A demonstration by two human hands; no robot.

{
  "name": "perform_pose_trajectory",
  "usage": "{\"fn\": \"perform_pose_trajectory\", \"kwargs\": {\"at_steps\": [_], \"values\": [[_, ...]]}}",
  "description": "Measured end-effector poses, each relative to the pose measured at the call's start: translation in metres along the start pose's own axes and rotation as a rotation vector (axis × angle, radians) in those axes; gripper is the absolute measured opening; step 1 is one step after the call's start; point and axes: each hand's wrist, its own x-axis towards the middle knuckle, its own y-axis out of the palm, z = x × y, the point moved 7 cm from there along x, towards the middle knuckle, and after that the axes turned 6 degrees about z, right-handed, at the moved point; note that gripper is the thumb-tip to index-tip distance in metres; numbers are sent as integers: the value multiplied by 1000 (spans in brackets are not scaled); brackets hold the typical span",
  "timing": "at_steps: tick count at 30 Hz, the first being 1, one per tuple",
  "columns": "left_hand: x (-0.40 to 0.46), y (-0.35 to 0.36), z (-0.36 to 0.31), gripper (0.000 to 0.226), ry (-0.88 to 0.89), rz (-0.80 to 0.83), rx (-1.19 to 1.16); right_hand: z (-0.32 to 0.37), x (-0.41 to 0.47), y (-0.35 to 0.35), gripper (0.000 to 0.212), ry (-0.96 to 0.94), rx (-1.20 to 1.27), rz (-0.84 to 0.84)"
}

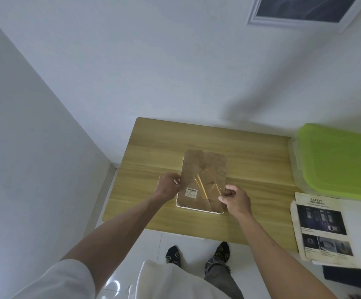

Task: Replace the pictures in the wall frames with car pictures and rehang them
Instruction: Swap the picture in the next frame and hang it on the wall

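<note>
Two-handed grip (pixel 168 184) on thin brown backing board (pixel 203 180)

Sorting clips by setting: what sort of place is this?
Probably a plain room in a home or small office: white walls, a framed picture hanging, a small wooden table and a glossy white tiled floor.

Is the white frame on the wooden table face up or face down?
Face down: the brown backing board with barcode sticker faces up.

table (pixel 164 147) light wood grain | bin lid (pixel 339 160) lime green | walls (pixel 132 61) white | socks (pixel 222 252) black, patterned
</note>
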Motion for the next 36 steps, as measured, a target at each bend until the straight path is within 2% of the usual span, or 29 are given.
{"fn": "perform_pose_trajectory", "kwargs": {"at_steps": [4, 7, 10, 11, 13, 16, 18, 20, 22, 23, 25, 27, 30, 36], "values": [[1, 0, 2, 31, 6, 9, 14, 2, 1, 0, 46, -3, -31, -21], [1, 1, 2, 31, -13, 16, 55, 6, 1, -1, 34, -23, -100, -37], [3, 0, 2, 11, -23, -8, 85, 12, 4, 1, 29, -62, -258, -43], [4, 1, 5, 12, -40, -5, 101, 14, 6, 4, 32, -83, -308, -35], [8, 2, 5, 19, -53, 28, 148, 17, 9, 8, 12, -106, -396, -17], [5, 5, -9, 12, -1, 94, 335, 22, 12, 11, 32, -112, -490, 33], [4, 6, -20, 17, 44, 100, 430, 30, 14, 9, 50, -108, -621, 65], [6, 5, -33, 29, 95, 90, 507, 40, 21, 7, 78, -129, -845, 117], [16, 7, -44, 73, 160, 119, 672, 52, 31, 9, 111, -205, -1047, 210], [23, 10, -46, 98, 179, 160, 742, 55, 37, 12, 123, -250, -1116, 269], [38, 14, -47, 131, 176, 284, 776, 59, 47, 21, 138, -316, -1224, 383], [49, 20, -45, 144, 158, 407, 789, 57, 57, 26, 147, -338, -1267, 480], [55, 21, -40, 151, 142, 514, 850, 52, 65, 27, 150, -364, -1229, 540], [56, 23, -44, 154, 179, 507, 930, 51, 66, 27, 150, -339, -1187, 519]]}}
